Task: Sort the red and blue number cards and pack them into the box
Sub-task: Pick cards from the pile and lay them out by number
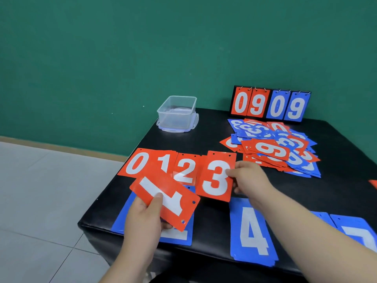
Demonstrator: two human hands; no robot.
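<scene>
Red cards 0 (137, 163), 1 (165, 160) and 2 (186, 169) lie in a row on the black table (214, 127). My right hand (250, 178) pinches the right edge of a red 3 card (216, 178) at the row's end. My left hand (145, 217) holds a red 1 card (166, 202) turned sideways above a blue card (177, 234). A blue 4 card (252, 231) and another blue card (359, 231) lie near the front edge. A mixed heap of red and blue cards (273, 148) sits at the right. The clear plastic box (177, 113) stands at the far left corner.
A flip scoreboard (270, 104) reading 09 in red and 09 in blue stands at the table's back edge against the green wall. A red card corner (373, 183) shows at the far right. Grey tiled floor lies left of the table.
</scene>
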